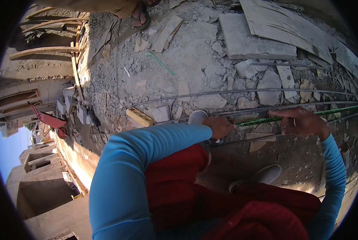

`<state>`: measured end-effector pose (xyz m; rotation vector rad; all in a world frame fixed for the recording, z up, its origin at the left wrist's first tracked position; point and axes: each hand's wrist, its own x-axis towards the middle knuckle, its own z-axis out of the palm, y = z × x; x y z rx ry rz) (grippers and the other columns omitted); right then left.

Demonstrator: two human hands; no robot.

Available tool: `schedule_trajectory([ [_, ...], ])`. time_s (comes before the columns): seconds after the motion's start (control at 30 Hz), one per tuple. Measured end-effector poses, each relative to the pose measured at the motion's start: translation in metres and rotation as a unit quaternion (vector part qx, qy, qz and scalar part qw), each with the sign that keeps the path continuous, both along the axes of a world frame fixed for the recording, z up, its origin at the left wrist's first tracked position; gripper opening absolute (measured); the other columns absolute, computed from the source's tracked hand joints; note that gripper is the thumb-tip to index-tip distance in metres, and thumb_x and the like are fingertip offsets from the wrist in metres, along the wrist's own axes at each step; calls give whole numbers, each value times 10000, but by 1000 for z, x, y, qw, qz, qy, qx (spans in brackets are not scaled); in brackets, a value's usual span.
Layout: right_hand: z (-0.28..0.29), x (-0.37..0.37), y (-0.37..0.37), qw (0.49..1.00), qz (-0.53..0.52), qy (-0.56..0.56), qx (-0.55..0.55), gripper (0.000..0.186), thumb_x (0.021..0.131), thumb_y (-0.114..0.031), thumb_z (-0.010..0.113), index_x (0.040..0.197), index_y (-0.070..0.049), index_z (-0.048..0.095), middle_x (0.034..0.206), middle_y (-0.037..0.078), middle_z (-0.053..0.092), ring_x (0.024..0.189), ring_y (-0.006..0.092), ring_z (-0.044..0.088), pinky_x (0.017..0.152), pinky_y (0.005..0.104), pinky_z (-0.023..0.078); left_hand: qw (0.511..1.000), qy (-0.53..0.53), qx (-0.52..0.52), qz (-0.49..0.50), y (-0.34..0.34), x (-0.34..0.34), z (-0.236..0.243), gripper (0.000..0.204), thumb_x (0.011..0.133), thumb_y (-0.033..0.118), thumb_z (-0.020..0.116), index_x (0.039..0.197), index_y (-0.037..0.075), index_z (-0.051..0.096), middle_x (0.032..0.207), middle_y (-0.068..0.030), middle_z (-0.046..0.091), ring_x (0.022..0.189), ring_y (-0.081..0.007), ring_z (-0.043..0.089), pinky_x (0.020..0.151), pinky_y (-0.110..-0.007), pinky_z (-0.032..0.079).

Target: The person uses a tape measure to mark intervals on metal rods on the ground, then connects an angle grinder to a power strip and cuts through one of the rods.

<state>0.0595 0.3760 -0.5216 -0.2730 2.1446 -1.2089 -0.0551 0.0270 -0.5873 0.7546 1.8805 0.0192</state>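
Observation:
My left hand (222, 127) is closed, its fingertips pinching one end of a narrow green measuring tape (253, 121) with dark marks. The tape runs off to the right, stretched along thin steel bars (227, 93) that lie on the rubble. Further right, my right hand (303, 122) is held over the tape, with fingers and thumb stretched apart on either side of it. That hand does not look closed on the tape, whose middle is partly hidden behind it. The bars pass close beyond and below both hands.
A yellow power strip (140, 117) lies left of my left hand. A shorter green strip (161, 64) lies on broken concrete ahead. Slabs (253, 38) and boards stand far right. A red wheelbarrow (49, 120) is at left. Another person's sandalled foot (139, 18) shows at the top.

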Motion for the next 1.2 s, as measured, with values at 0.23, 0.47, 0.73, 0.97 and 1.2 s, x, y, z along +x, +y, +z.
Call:
schedule_trajectory([
  [0.23,2,33,48,974,-86,73,195,304,862,-151,786,1164,-121,759,960,108,762,787,228,712,763,393,566,997,8,7,-81,30,-7,2,644,1038,593,367,1053,83,761,1171,-223,705,1144,-428,651,994,-553,490],
  [0.47,-27,55,84,949,-179,3,259,119,860,-205,761,941,-119,777,1030,82,698,1024,274,641,954,409,497,998,22,37,-45,17,-5,-8,651,1029,599,405,918,55,743,1001,-222,718,1012,-435,672,898,-542,511],
  [0.73,-36,33,64,944,-119,116,284,108,887,-195,723,907,-99,767,960,113,704,989,319,636,930,434,497,998,31,27,-53,16,-7,-12,628,1031,580,422,945,53,753,1005,-225,717,985,-439,676,880,-543,518],
  [0.97,-56,46,78,919,-133,100,357,143,891,-184,639,935,-85,732,974,174,705,997,395,657,923,507,512,996,37,50,-67,10,-8,-28,630,1037,571,420,904,53,752,938,-206,726,948,-420,685,863,-519,527],
  [1.2,-63,69,79,913,-116,28,390,239,897,-165,586,1083,-124,730,1083,175,697,1118,361,640,1018,478,484,995,26,65,-77,13,-10,-19,650,1040,572,418,841,48,749,857,-194,723,879,-406,696,839,-507,524],
])
